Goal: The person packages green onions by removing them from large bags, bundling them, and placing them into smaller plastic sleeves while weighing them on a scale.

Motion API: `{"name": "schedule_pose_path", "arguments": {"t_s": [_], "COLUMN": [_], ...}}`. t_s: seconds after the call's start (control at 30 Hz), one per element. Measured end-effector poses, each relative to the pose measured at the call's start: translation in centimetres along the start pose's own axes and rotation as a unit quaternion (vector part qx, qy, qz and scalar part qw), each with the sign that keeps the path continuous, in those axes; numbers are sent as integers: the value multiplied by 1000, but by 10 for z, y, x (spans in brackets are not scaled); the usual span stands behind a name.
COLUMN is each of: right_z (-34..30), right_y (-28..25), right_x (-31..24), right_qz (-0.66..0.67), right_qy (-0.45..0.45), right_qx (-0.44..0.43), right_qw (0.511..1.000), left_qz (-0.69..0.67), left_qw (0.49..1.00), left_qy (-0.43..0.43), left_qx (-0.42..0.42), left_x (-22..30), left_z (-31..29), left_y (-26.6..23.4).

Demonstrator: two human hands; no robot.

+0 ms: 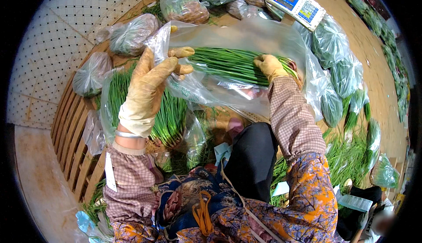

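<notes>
My left hand [151, 76], in a yellowed glove, holds the mouth of a clear plastic bag [246, 32], its fingers spread along the film. The gloved right hand [269, 66] is closed around a bunch of green onions [228, 65] near its reddish root end. The bunch lies sideways across the bag, green tips toward my left hand; whether all of it is inside the film I cannot tell. Below my left wrist, more green onions [173, 115] rest in another open clear bag, roots toward me.
Filled bags of greens [134, 34] ring the far side. A digital scale [296, 5] stands at the far right. Loose greens [343, 155] lie to the right, near another person [373, 216]. A slatted wooden pallet [72, 133] borders the left.
</notes>
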State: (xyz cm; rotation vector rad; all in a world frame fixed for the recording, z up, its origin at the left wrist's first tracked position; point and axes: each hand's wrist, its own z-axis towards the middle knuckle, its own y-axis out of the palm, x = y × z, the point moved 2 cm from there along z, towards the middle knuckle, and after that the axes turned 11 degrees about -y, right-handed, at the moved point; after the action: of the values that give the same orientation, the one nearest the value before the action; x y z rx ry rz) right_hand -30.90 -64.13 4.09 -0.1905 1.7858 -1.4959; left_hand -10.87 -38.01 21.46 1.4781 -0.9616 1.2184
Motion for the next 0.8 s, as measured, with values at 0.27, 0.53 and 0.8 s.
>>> {"name": "schedule_pose_path", "arguments": {"t_s": [0.27, 0.53, 0.8], "right_z": [5, 4, -16], "right_y": [13, 20, 20], "right_x": [4, 30, 48], "right_qz": [-116, 5, 744], "right_qy": [-81, -36, 64], "right_qx": [6, 212, 289], "right_qw": [990, 977, 598], "left_qz": [-14, -11, -19], "left_qw": [1000, 1000, 1000], "left_qy": [-5, -7, -3], "left_qx": [10, 20, 8], "left_x": [-2, -6, -11], "left_z": [-2, -7, -4], "left_y": [1, -2, 0]}}
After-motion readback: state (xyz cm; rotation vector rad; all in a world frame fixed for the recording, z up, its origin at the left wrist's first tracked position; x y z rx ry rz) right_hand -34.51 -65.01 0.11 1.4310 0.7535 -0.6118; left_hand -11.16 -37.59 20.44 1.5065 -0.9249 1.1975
